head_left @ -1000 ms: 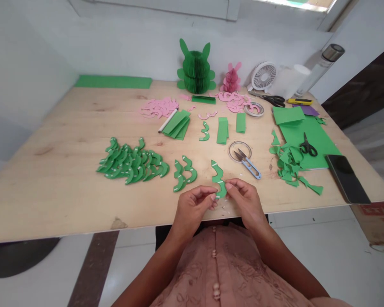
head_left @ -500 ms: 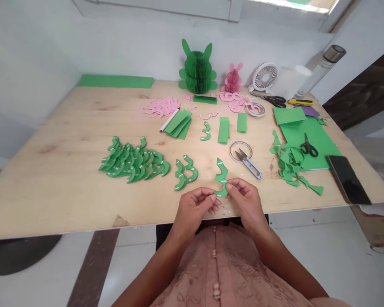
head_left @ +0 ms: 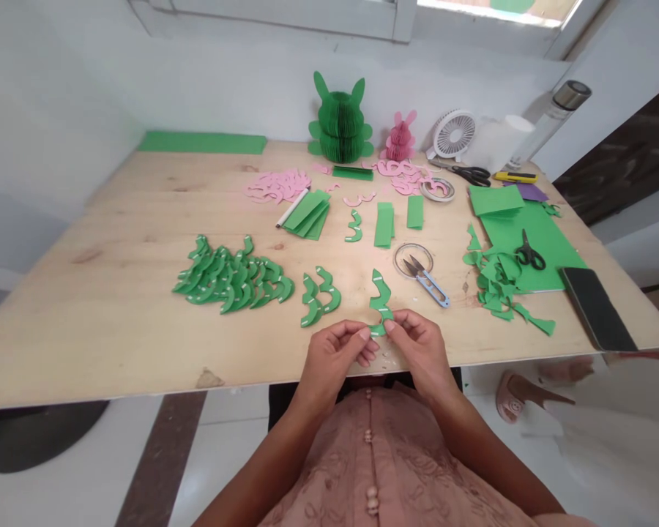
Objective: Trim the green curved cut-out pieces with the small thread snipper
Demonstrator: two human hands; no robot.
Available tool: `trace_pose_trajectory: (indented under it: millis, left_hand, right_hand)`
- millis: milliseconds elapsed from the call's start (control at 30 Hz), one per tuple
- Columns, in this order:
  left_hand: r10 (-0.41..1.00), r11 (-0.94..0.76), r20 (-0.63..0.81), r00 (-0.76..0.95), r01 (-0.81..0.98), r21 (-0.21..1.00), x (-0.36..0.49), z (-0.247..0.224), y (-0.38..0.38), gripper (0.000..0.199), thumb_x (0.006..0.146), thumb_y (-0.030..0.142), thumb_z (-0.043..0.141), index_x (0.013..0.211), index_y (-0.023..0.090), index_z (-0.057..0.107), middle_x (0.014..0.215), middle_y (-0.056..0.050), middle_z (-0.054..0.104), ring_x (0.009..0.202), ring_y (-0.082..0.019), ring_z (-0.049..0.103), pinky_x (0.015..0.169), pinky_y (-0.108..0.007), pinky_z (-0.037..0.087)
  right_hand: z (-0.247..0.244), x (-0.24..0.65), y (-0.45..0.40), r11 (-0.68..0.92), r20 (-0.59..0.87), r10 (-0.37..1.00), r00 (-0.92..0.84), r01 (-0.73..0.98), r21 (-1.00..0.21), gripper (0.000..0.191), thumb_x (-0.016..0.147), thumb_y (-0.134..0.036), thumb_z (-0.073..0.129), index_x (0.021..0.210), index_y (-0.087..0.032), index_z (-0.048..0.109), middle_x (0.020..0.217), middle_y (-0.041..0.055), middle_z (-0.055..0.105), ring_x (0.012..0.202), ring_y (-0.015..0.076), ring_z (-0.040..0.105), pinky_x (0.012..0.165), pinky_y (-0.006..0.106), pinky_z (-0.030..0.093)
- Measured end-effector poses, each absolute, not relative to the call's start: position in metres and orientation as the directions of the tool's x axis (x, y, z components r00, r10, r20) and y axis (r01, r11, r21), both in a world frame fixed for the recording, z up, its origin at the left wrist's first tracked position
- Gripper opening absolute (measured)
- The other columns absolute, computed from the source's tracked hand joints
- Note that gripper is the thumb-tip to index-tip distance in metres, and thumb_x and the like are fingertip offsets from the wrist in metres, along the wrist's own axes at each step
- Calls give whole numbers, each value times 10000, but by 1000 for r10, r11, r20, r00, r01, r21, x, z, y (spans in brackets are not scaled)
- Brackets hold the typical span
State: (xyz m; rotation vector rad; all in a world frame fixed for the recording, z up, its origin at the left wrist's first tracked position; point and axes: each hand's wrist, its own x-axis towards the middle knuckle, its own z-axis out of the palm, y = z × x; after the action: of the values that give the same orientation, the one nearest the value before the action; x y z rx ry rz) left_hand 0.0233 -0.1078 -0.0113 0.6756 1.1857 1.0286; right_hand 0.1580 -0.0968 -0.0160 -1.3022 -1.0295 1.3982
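Note:
A wavy green paper piece [head_left: 381, 298] with white strips is held near the table's front edge. My left hand [head_left: 339, 353] pinches its lower left end between thumb and fingers. On its right side, my right hand [head_left: 419, 344] grips the lower curve. Two similar wavy pieces [head_left: 319, 296] lie just left of it, and a large heap of them [head_left: 233, 277] is farther left. Blue-handled thread snips [head_left: 428, 282] rest across a clear ring [head_left: 413, 258] to the right of the held piece.
Green scraps [head_left: 497, 282], black scissors [head_left: 529, 252] and a phone [head_left: 596, 307] lie at the right. Folded green strips [head_left: 384, 224] and pink cutouts [head_left: 279, 185] are mid-table. A green paper figure [head_left: 340, 128] and fan [head_left: 454, 135] stand behind. A person's foot [head_left: 509, 397] shows below.
My right thumb has shifted slightly left and down on the green piece. A person's foot and pale clothing have come into view at the lower right. The camera view has shifted slightly.

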Motion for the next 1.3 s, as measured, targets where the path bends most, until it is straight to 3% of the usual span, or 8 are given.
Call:
trace_pose_trajectory:
  millis: [267,533,867,1300]
  left_hand:
    - [934,358,-352,62,-183,916,22,-11,-110,178,711,304,652,683,131,625,593,-14,642,517,-103,549,543,-217,460]
    - [930,362,-367,23,-224,905,24,-10,-118,173,686,268,670,785,133,630,627,-11,661,532,-109,570,543,-221,471]
    - [983,160,-163,-80,-35,986,27,-12,-133,152,706,270,664,803,155,690,718,-20,694,615,-127,600,605,-224,490]
    - [989,51,-43,-139,54,997,29,-6,-151,165,717,279,658,840,178,701,774,-33,717,713,-174,656,684,-266,525]
  right_hand:
    - [-16,158,-99,-183,-185,982,26,-55,-982,170,756,-340,620,700,-180,631,624,-28,553,599,105,455,571,223,368]
    - [-19,158,-100,-206,-219,971,98,-123,-971,170,736,-343,641,694,-179,633,575,-37,538,564,102,449,561,227,353]
    - [-26,155,-112,-196,-248,962,117,-336,-921,188,708,-363,684,754,-186,638,646,-16,584,587,116,483,619,253,390]
    - [-21,153,-130,-112,-168,971,171,-294,-949,200,714,-370,683,778,-184,651,624,-18,593,568,115,497,606,255,399]
